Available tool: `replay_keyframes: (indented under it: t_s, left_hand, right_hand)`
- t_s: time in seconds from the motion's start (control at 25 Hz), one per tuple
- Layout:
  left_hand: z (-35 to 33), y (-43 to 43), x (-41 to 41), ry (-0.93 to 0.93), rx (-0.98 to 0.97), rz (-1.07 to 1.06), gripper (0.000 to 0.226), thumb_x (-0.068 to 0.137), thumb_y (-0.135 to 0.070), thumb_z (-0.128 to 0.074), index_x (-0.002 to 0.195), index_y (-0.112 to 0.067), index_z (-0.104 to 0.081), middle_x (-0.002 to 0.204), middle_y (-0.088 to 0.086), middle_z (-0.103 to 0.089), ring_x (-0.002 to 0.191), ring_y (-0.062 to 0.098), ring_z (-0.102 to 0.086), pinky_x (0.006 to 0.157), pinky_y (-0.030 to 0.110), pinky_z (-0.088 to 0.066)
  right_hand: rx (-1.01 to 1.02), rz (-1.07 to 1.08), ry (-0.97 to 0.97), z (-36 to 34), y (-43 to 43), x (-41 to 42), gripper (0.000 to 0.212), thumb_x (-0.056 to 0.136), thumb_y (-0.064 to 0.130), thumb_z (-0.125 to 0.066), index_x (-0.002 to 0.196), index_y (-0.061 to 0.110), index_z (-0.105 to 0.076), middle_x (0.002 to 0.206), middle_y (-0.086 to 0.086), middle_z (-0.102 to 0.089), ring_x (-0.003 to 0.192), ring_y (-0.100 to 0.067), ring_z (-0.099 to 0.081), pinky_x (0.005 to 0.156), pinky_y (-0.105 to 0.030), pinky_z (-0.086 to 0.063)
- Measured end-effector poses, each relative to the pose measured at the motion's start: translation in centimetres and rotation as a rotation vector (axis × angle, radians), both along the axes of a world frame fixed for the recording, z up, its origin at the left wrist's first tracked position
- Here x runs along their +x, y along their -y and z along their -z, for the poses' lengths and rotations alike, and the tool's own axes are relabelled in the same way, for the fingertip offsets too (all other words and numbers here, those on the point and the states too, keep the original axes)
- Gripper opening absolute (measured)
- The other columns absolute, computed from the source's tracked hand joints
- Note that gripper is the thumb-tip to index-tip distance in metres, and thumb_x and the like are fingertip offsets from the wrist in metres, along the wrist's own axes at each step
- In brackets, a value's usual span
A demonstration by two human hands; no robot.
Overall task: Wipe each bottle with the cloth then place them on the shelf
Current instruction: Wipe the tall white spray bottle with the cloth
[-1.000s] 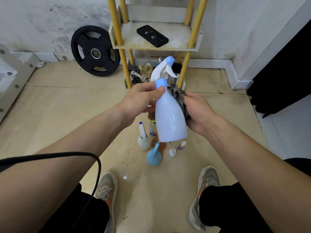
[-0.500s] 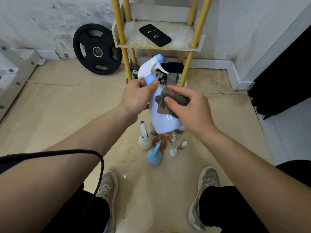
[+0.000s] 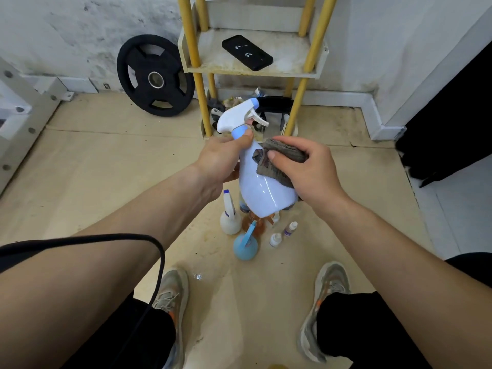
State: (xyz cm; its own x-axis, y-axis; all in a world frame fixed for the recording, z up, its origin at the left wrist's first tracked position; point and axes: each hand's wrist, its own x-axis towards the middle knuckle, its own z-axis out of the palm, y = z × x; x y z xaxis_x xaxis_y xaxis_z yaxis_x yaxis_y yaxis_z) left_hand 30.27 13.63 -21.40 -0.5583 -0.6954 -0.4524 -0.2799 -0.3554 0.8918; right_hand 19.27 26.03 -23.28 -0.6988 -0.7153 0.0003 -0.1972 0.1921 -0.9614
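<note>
Head view has us holding a glossy white plastic spray bottle (image 3: 262, 193) in the air, tilted so its trigger head points to the far left. Our left hand (image 3: 221, 161) grips its neck, fingers curled just under the pale blue collar. Our right hand (image 3: 308, 171) clutches a crumpled grey-brown cloth (image 3: 274, 166), pressing it against the bottle's right shoulder.

On the tan floor beneath stand a small white nozzle bottle (image 3: 230, 219), an amber bottle (image 3: 255, 226) partly hidden behind the held one, a round light-blue bottle (image 3: 244, 246) nearest us, and two tiny white dropper bottles (image 3: 275, 239) to their right.

Farther off stands a cream shelf with yellow posts (image 3: 290, 54), a flat black phone (image 3: 247, 52) lying on it. A black weight plate (image 3: 155, 75) leans on the wall to its left. Our grey sneakers (image 3: 171, 296) are planted at the near edge.
</note>
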Motion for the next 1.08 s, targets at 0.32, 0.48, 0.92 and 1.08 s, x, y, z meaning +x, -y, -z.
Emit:
replay_keyframes:
  t_s: [0.32, 0.48, 0.92, 1.08]
  left_hand:
    - [-0.9, -0.4, 0.5, 0.033, -0.014, 0.155, 0.027, 0.097, -0.041, -0.062, 0.099, -0.017, -0.072, 0.09, -0.001, -0.077, 0.072, 0.014, -0.07, 0.065, 0.027, -0.057]
    - [-0.9, -1.0, 0.6, -0.021, 0.027, 0.101, 0.035, 0.09, -0.047, -0.069, 0.103, -0.014, -0.069, 0.082, -0.005, -0.076, 0.066, 0.012, -0.071, 0.059, 0.025, -0.056]
    - [-0.3, -1.0, 0.7, -0.105, 0.061, 0.227, 0.028, 0.101, -0.034, -0.058, 0.117, -0.013, -0.07, 0.105, 0.001, -0.075, 0.083, 0.02, -0.07, 0.071, 0.031, -0.058]
    - [0.0, -1.0, 0.3, -0.077, -0.028, 0.132, 0.024, 0.098, -0.036, -0.062, 0.105, -0.013, -0.068, 0.091, -0.002, -0.073, 0.074, 0.02, -0.069, 0.062, 0.029, -0.055]
  right_hand:
    - [-0.03, -0.015, 0.159, -0.3, 0.3, -0.5, 0.018, 0.089, 0.021, -0.074, 0.107, 0.023, -0.078, 0.1, 0.004, -0.078, 0.097, -0.019, -0.073, 0.092, -0.049, -0.058]
    - [-0.008, -0.058, 0.162, -0.5, 0.3, -0.6, 0.015, 0.094, 0.022, -0.067, 0.105, 0.025, -0.078, 0.097, 0.004, -0.077, 0.093, -0.017, -0.072, 0.088, -0.042, -0.058]
    - [0.027, 0.01, 0.256, -0.8, 0.4, -1.0, 0.011, 0.093, 0.029, -0.069, 0.099, 0.025, -0.078, 0.095, -0.001, -0.077, 0.085, -0.016, -0.07, 0.085, -0.046, -0.058]
    - [0.039, 0.021, 0.061, -1.3, 0.3, 0.1, 0.013, 0.093, 0.028, -0.068, 0.101, 0.028, -0.078, 0.089, 0.009, -0.076, 0.083, -0.008, -0.069, 0.076, -0.034, -0.056]
